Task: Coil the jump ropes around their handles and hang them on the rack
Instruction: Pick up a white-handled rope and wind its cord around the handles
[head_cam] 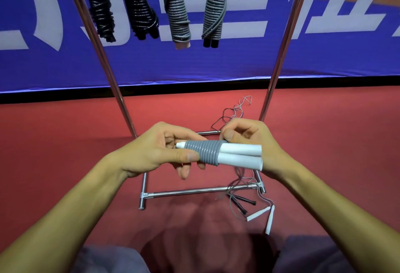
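Two white handles [240, 155] lie side by side in front of me, with grey rope [205, 151] coiled tightly round their left half. My left hand [160, 151] grips the coiled end, thumb pressed on the coils. My right hand [249, 136] sits at the right end of the coils with its thumb and fingers curled over the handles; the loose rope end is hidden behind it. Several coiled ropes hang from the rack above: two black [99, 8] [138, 8], one grey on white handles [178, 14], one grey on black handles [214, 12].
The rack's chrome uprights [108, 73] [279, 56] and base bars [201, 190] stand on the red floor. Loose ropes lie tangled at the right of the base: one with white handles [265, 214], one with black handles [244, 202]. A blue banner [216, 62] hangs behind.
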The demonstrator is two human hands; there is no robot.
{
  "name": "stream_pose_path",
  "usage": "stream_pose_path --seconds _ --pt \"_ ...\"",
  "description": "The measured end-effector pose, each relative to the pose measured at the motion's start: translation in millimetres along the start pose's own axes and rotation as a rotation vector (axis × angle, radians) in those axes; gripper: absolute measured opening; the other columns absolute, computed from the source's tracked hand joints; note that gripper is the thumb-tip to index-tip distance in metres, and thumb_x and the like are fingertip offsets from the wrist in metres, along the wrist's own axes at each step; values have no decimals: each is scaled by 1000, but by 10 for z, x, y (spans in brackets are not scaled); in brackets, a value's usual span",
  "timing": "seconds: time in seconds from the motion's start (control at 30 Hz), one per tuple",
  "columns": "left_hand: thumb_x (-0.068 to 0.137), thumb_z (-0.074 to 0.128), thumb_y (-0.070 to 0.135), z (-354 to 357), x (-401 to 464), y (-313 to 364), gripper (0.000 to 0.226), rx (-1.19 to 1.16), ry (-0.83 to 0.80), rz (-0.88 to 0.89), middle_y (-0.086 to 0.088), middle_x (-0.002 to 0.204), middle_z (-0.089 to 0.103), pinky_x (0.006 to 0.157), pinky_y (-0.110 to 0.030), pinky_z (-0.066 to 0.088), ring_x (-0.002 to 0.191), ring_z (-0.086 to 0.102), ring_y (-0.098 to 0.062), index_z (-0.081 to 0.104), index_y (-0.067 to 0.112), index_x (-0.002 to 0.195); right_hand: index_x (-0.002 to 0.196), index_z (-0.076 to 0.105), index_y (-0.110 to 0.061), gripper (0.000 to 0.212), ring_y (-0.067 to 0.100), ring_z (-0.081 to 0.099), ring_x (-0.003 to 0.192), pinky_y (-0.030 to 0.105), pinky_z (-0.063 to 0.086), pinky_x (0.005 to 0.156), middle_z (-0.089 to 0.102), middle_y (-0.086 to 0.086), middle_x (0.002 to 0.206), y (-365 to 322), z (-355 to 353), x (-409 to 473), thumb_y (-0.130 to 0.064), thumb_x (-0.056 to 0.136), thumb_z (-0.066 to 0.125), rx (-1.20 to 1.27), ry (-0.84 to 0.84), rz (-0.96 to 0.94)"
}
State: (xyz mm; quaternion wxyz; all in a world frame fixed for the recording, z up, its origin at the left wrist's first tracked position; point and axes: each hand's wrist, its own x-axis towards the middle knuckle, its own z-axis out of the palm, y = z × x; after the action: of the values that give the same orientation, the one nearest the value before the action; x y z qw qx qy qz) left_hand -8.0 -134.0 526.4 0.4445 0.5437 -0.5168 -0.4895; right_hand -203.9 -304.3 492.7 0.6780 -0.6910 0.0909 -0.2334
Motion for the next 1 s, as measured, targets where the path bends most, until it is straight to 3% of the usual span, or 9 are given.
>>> stream_pose_path --seconds 0.1,0.2,0.3,0.4,0.6,0.7,0.8,0.9,1.0 --pt "93 74 13 -5 16 -19 32 -27 118 31 -24 96 76 64 -29 57 64 67 -24 74 5 123 104 67 7 12 12 67 73 23 54 68 75 -4 89 9 -46 -4 12 94 62 -36 8 -53" --pt "93 71 10 27 59 -36 32 -69 215 41 -24 97 76 64 -32 60 66 67 -25 73 4 124 118 65 9 30 22 71 81 32 59 75 75 5 101 41 -36 10 1 90 70 -23 52 -85" --pt "91 71 8 99 107 -75 36 -65 280 49 -23 97 77 65 -33 63 67 70 -26 72 4 126 111 73 1 21 20 73 87 32 58 79 77 9 99 110 49 17 9 93 66 -153 168 -105" --pt "90 73 4 193 170 -142 36 -72 389 74 -22 94 78 65 -33 64 65 71 -26 72 4 126 96 70 2 23 20 61 62 29 51 62 65 15 75 194 207 22 15 98 51 -17 267 7" --pt "94 71 -2 230 227 -195 32 -98 509 91 -13 88 79 66 -31 65 64 72 -22 74 12 122 88 75 -14 11 20 35 60 32 35 54 40 14 68 221 337 44 -16 92 65 205 207 75" --pt "95 71 -2 249 233 -184 31 -50 504 96 -15 91 79 66 -35 66 65 72 -26 73 10 124 91 67 -1 28 17 24 58 30 30 52 21 12 68 224 354 29 -28 98 65 234 241 93" --pt "94 73 -1 268 240 -183 33 14 503 112 -13 89 80 66 -40 66 64 74 -30 73 11 125 89 58 14 45 14 21 55 29 31 52 20 -1 61 209 375 19 -30 98 62 252 275 115" --pt "92 76 0 287 233 -193 41 50 506 135 -12 93 80 69 -41 66 68 76 -34 72 18 128 72 67 -16 28 13 19 55 27 28 51 19 -3 61 169 420 -4 -29 97 63 304 286 119" --pt "89 79 3 284 213 -200 57 80 504 161 -11 100 81 76 -42 66 76 79 -34 65 20 141 62 56 -22 38 13 18 55 26 23 51 17 -1 64 129 458 -25 -24 98 67 368 302 143"
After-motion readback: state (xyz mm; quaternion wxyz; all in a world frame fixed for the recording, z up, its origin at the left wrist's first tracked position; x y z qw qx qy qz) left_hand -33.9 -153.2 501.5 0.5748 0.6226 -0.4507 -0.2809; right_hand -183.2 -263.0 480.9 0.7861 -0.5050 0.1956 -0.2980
